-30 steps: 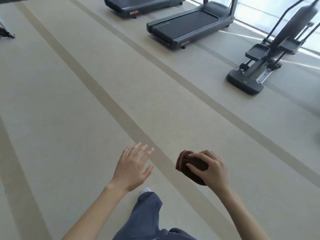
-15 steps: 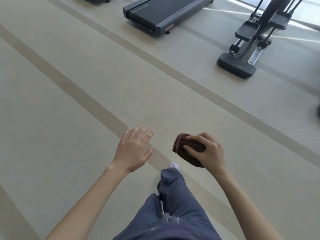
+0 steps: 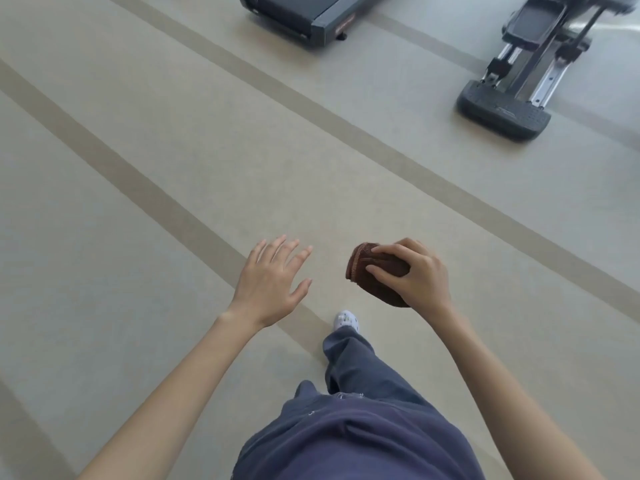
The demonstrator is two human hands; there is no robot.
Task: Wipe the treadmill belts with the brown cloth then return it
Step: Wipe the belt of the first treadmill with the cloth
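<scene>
Right hand [image 3: 420, 277] grips brown cloth [image 3: 375, 273], bundled, fingers curled over top, carried mid-air above floor [image 3: 138, 306]. Left hand [image 3: 268, 280] spread wide, holding nothing. Treadmill [image 3: 304, 17] well apart, far edge of view; step machine [image 3: 512, 98] to right. Judgement: cloth soft, light, limp, non-fragile; whole-hand bunch grip adequate. For wiping, flatten under palm; loose edges may trail.

The folded brown cloth [image 3: 381, 262] sat in the right hand [image 3: 420, 280], with the left hand [image 3: 268, 287] apart to its left. Well ahead stood the dark grey treadmill [image 3: 304, 19], and a black rail-framed exercise machine [image 3: 502, 114] stood to its right.
</scene>
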